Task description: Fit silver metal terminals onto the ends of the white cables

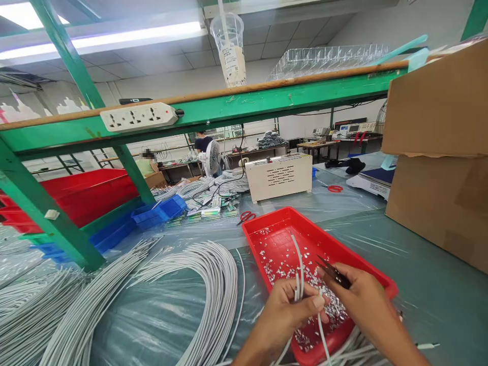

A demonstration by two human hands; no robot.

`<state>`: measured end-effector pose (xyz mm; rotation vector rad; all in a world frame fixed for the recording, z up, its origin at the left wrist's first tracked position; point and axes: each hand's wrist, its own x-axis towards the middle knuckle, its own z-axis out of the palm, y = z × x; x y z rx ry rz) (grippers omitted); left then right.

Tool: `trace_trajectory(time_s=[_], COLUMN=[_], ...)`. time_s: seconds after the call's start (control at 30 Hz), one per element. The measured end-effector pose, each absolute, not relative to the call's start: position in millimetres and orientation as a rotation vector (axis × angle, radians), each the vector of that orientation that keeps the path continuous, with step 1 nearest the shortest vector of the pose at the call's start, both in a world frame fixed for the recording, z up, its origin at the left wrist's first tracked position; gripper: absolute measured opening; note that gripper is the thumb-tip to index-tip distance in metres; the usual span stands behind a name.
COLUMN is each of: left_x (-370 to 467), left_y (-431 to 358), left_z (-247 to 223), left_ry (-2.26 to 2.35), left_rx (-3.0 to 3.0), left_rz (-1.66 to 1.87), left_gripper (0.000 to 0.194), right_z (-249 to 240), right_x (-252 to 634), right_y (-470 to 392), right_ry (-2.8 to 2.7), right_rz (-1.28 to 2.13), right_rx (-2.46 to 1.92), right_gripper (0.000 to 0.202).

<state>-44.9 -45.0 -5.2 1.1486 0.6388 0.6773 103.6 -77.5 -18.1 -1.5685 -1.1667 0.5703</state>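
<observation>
My left hand (292, 307) is closed round a few grey cables (300, 262), their ends sticking up past the fingers. Between thumb and fingertips it pinches one more cable (323, 335), which hangs down toward me. My right hand (358, 295) grips a dark tweezer-like tool (333, 272) with two pointed tips, held slightly apart and aimed left. The tips are close to the cable ends; contact with them cannot be made out. Both hands are over a red tray (366, 267) strewn with small shiny foil scraps (272, 262).
A looped cable bundle (224, 284) and more cables (87, 310) lie left. Scissors (247, 217) sit behind the tray, near a beige metal box (280, 178). Cardboard boxes (438, 203) stand right. Overhead runs a green shelf (267, 96) bearing a drink cup (232, 56).
</observation>
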Motion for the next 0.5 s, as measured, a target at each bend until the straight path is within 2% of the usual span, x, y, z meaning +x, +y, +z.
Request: trace_trajectory(time_s=[0.07, 0.13, 0.2, 0.33, 0.5], left_x=[-43.3, -42.2, -41.6, -41.3, -42.3], left_y=[-46.9, -47.6, -47.2, -45.0, -42.5], left_z=[-3.0, -1.7, -2.0, -7.1, -13.3], left_ry=[0.662, 0.641, 0.607, 0.582, 0.583], left_rx=[1.115, 1.102, 1.106, 1.117, 1.115], left_rz=[0.705, 0.722, 0.725, 0.715, 0.715], left_gripper=[0.024, 0.023, 0.021, 0.018, 0.021], right_z=[-19.8, -19.8, -17.7, -10.1, -7.8], right_x=[107.6, 108.8, 106.7, 96.2, 97.2], right_y=[-78.9, -81.0, -82.8, -84.3, -93.9], right_ry=[-1.151, -1.142, -1.151, -1.246, -1.24], right_rz=[0.479, 0.441, 0.459, 0.626, 0.715], right_rx=[-1.634, -1.651, -1.621, -1.457, -1.408], right_gripper=[0.006, 0.013, 0.009, 0.024, 0.019])
